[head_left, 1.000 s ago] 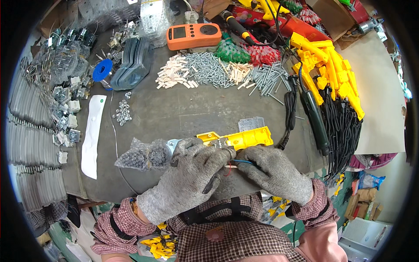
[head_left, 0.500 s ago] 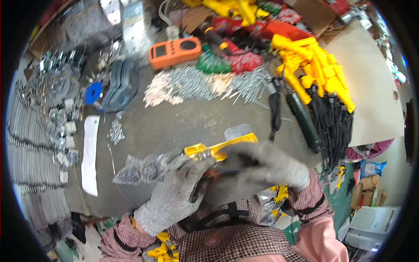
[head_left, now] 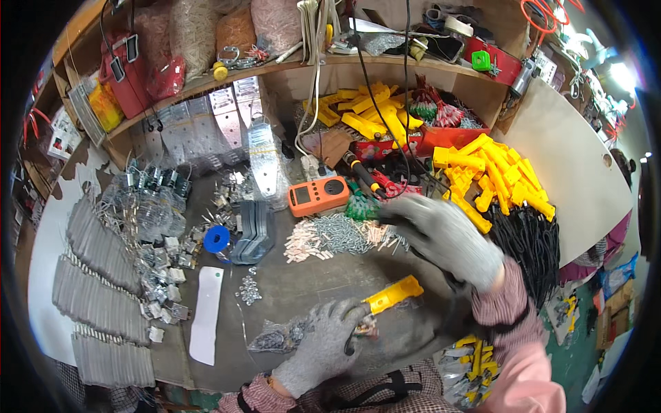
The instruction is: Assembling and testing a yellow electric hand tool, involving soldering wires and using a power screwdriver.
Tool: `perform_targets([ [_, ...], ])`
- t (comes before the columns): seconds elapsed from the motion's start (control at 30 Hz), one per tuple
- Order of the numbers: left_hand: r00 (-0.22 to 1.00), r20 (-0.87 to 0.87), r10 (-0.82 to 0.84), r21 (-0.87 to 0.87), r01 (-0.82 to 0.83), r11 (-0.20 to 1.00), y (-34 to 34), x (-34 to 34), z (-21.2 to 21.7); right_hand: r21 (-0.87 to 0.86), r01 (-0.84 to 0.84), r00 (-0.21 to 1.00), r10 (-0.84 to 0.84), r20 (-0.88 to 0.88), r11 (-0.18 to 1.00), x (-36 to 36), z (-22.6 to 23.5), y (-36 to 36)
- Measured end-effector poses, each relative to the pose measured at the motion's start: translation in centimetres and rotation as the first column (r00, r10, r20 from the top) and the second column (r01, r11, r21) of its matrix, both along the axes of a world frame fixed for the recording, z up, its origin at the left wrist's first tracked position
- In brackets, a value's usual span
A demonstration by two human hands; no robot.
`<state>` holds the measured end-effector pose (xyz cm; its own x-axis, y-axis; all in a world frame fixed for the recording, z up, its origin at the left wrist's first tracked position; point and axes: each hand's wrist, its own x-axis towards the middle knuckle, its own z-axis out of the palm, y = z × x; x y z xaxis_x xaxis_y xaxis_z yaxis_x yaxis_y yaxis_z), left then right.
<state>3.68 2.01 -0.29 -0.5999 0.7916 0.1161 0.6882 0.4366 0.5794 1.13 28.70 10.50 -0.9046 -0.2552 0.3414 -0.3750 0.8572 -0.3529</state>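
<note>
Head view: left hand point(head_left: 327, 336) curled round near end of yellow housing point(head_left: 394, 294) on table point(head_left: 299, 281); right hand point(head_left: 444, 232) blurred near screws point(head_left: 337, 235), can't tell grip. Small parts point(head_left: 370, 326) showing, half-done I'd guess, closing-up left.

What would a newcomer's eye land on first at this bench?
Probably the heap of bright yellow parts on the right, beside the black cords. Next, the orange meter just behind the pile of screws. Nearer the person, the gloved left hand is at one end of a yellow case, while the blurred right hand is near the screws.
</note>
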Motion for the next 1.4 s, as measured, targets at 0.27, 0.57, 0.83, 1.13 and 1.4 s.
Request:
perform_targets([
  [0.27,0.980,-0.171,0.102,-0.052,-0.113,0.992,-1.3,-1.1,1.4,0.540,-0.159,0.982,0.078,0.171,0.827,-18.2,-1.6,-2.9],
  [0.57,0.996,0.043,0.075,0.098,-0.078,0.992,-2.5,-1.7,1.1,0.400,0.079,0.997,-0.082,-0.008,0.913,-18.0,-9.1,-3.9],
  [0.83,0.997,-0.075,0.028,-0.090,-0.035,0.995,0.3,-6.2,-0.7,0.167,0.354,0.919,-0.309,-0.246,0.920,-16.6,-11.5,-5.9],
  [1.13,0.964,-0.016,-0.266,-0.468,0.228,0.854,2.7,-8.0,2.3,-0.007,0.385,0.891,-0.374,-0.258,0.923,-15.9,-12.8,-5.7],
  [1.4,0.946,0.187,-0.266,-0.538,0.325,0.778,3.2,-9.0,3.8,-0.034,0.332,0.895,-0.326,-0.304,0.943,-16.6,-13.8,-5.0],
])
